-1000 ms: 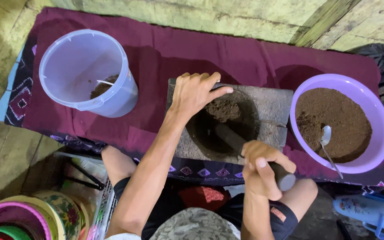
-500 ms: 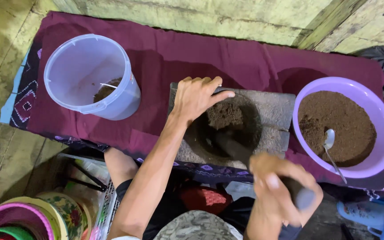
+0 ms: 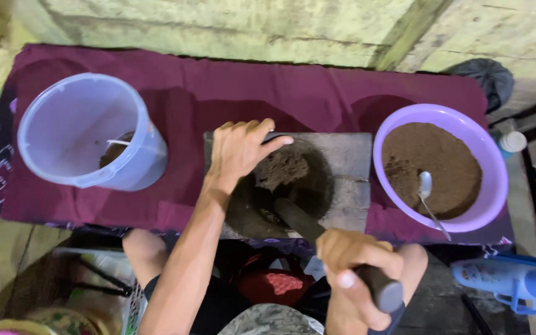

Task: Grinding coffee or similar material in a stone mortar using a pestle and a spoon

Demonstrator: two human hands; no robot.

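while left hand (image 3: 238, 149) steadies mortar (image 3: 293, 186) | right hand (image 3: 355, 273) grips pestle (image 3: 317, 232)

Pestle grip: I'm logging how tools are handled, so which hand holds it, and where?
The right hand grips the dark pestle by its upper end; the left hand rests on the stone mortar's rim.

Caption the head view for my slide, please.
Right hand grips a pestle in a stone mortar; left hand rests on its rim.

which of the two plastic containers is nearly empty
The tall pale bucket on the left: only a little brown powder at its bottom, while the purple bowl is nearly full.
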